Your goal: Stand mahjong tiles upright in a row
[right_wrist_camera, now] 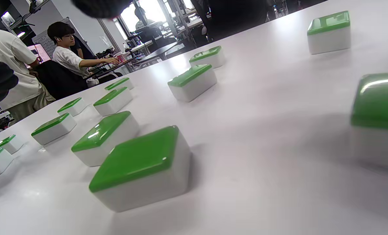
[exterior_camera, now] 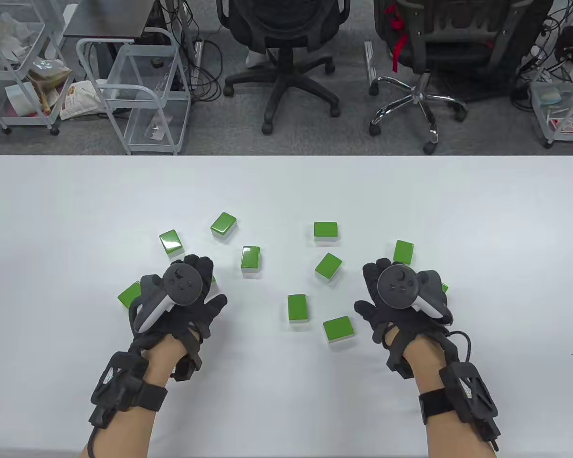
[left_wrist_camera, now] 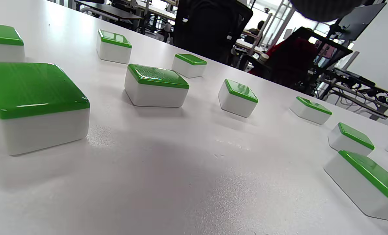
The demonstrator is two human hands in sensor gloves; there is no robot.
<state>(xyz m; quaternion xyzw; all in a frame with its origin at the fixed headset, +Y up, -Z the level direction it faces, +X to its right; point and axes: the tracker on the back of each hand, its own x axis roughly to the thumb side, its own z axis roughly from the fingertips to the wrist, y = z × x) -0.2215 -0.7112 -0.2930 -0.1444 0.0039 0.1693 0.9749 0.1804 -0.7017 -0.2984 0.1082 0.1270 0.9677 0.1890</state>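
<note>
lying flat, green backs up, the mahjong tiles (exterior_camera: 297, 307) sit scattered across the white counter (exterior_camera: 286, 191); none stands yet. left hand (exterior_camera: 181, 296) and right hand (exterior_camera: 401, 296) hover palm-down over them, gripping nothing visible; whether the fingers are spread or curled cannot be told. no containers hold tiles.

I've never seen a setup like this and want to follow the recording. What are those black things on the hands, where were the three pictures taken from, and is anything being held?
They are a person's hands in sensor gloves: left hand, right hand. The controller-like thing on each is a strapped-on tracker. One camera looks down at the white table; the other two sit on the wrists, low over the surface. Green-backed mahjong tiles lie flat and scattered; none stands upright yet. Neither hand appears to hold a tile.
</note>
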